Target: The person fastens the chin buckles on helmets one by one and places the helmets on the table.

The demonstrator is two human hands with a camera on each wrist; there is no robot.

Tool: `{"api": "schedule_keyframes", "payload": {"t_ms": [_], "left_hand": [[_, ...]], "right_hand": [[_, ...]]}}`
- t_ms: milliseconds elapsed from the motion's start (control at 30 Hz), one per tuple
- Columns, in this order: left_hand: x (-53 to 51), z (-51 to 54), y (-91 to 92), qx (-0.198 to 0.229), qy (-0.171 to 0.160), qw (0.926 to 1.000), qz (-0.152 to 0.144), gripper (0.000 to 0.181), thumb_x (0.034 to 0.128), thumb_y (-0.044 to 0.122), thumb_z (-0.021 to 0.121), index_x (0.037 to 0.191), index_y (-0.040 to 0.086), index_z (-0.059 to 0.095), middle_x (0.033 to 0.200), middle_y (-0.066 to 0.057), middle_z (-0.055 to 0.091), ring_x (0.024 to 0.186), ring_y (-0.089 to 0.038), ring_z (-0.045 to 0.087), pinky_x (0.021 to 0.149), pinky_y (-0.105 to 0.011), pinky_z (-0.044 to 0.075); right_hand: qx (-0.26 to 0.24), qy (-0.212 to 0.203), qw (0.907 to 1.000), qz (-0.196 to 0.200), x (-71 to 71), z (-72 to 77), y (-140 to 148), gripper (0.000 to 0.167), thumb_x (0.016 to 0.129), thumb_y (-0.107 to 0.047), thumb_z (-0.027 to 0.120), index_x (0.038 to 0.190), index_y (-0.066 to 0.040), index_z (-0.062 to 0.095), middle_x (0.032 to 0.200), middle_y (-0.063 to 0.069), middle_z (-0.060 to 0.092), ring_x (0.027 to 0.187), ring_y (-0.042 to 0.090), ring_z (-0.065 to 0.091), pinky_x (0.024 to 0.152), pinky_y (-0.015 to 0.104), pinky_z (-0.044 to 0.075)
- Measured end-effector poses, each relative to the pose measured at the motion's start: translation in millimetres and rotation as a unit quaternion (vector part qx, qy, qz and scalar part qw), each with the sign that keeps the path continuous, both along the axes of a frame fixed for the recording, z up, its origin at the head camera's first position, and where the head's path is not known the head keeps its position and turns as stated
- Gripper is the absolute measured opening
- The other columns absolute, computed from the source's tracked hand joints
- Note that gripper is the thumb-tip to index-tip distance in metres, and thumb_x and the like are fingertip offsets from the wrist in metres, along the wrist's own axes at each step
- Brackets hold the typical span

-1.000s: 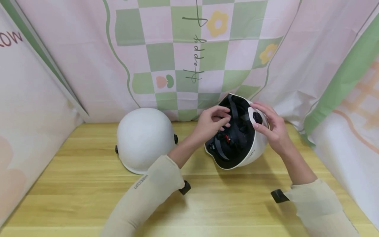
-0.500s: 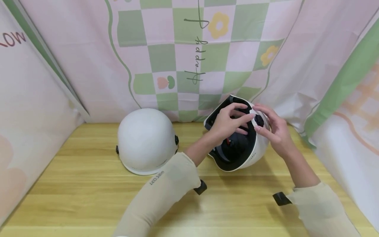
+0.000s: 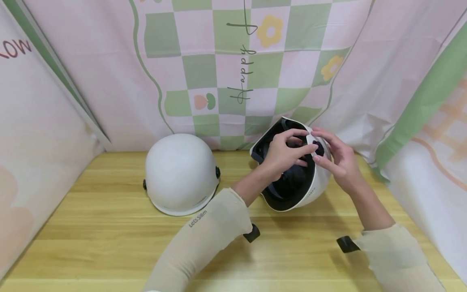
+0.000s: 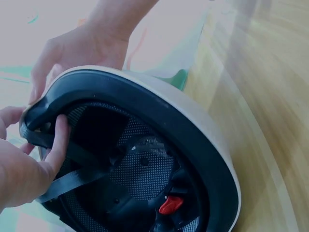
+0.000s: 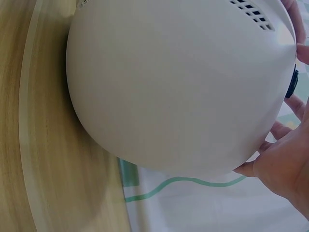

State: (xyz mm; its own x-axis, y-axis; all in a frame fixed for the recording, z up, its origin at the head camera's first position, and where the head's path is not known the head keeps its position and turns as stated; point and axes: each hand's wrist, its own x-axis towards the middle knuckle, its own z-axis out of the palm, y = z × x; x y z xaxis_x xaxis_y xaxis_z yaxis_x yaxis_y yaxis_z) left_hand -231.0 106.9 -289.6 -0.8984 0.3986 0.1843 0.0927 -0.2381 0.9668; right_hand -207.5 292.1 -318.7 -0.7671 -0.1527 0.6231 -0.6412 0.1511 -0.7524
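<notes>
A white helmet (image 3: 318, 187) lies tipped on its side on the table, its black padded inside facing left. My left hand (image 3: 281, 156) reaches across the opening and pinches the rim by the black side knob (image 3: 320, 148), with one finger inside. My right hand (image 3: 342, 161) holds the shell from the outer side, fingers and thumb spread around that knob. In the left wrist view a grey strap (image 4: 72, 183) and a red part (image 4: 171, 205) show inside the helmet. The right wrist view shows the smooth shell (image 5: 178, 87) with my right hand at its edge.
A second white helmet (image 3: 180, 172) with black side knobs stands dome up to the left. Both rest on a wooden table (image 3: 109, 239). A checkered curtain (image 3: 233, 73) hangs directly behind, and other curtains close off both sides.
My left hand has moved right, from above the helmet's opening to its rim beside the knob. The right hand has stayed on the shell, and the helmet has barely shifted.
</notes>
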Motion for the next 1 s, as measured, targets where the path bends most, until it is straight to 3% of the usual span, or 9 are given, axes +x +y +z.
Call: {"api": "schedule_keyframes", "payload": {"t_ms": [200,467,600,767,1000], "left_hand": [[1.1,0.2,-1.2,-0.007,0.007,0.9999,0.006,0.036,0.0944,0.003,0.075,0.130,0.003,0.069,0.101,0.000,0.058,0.068,-0.014,0.066,0.064,-0.031,0.063],[-0.6,3.3,-2.1,0.006,-0.014,0.9996,0.022,0.031,0.0935,-0.001,0.074,0.124,0.001,0.070,0.097,0.000,0.059,0.066,-0.014,0.064,0.060,-0.029,0.061],[-2.9,6.1,-4.7,0.023,-0.033,0.9987,0.032,0.028,0.0937,-0.003,0.073,0.122,0.000,0.070,0.094,-0.001,0.062,0.066,-0.015,0.065,0.058,-0.029,0.061],[-7.2,9.0,-10.8,0.076,-0.073,0.9935,0.043,0.026,0.0940,-0.006,0.069,0.120,-0.004,0.069,0.089,-0.003,0.064,0.062,-0.017,0.066,0.055,-0.028,0.060],[-11.7,4.6,-23.0,0.145,-0.108,0.9815,0.063,0.027,0.0934,-0.008,0.066,0.119,-0.004,0.069,0.085,-0.004,0.064,0.057,-0.014,0.063,0.052,-0.027,0.058]], "right_hand": [[0.000,-0.012,0.9999,-0.004,-0.5,0.7,-1,0.050,0.085,0.016,0.058,0.135,0.010,0.060,0.148,0.012,0.055,0.141,0.018,0.044,0.122,0.034,0.023],[0.014,-0.014,0.9997,-0.013,-1.8,2.6,-3,0.051,0.085,0.016,0.058,0.136,0.009,0.060,0.147,0.008,0.056,0.141,0.018,0.043,0.122,0.040,0.022],[0.034,-0.007,0.9992,-0.020,-3.9,3.3,-3,0.054,0.084,0.016,0.059,0.138,0.008,0.060,0.147,0.007,0.056,0.142,0.018,0.042,0.121,0.033,0.025],[0.019,-0.012,0.9996,-0.015,-6.6,2.9,0,0.054,0.083,0.016,0.059,0.137,0.008,0.060,0.148,0.009,0.054,0.140,0.016,0.044,0.113,0.019,0.033],[0.020,-0.037,0.9986,-0.033,-5.7,-0.6,6,0.054,0.087,0.009,0.057,0.141,0.003,0.060,0.146,0.003,0.054,0.135,0.014,0.047,0.103,0.016,0.042]]}}
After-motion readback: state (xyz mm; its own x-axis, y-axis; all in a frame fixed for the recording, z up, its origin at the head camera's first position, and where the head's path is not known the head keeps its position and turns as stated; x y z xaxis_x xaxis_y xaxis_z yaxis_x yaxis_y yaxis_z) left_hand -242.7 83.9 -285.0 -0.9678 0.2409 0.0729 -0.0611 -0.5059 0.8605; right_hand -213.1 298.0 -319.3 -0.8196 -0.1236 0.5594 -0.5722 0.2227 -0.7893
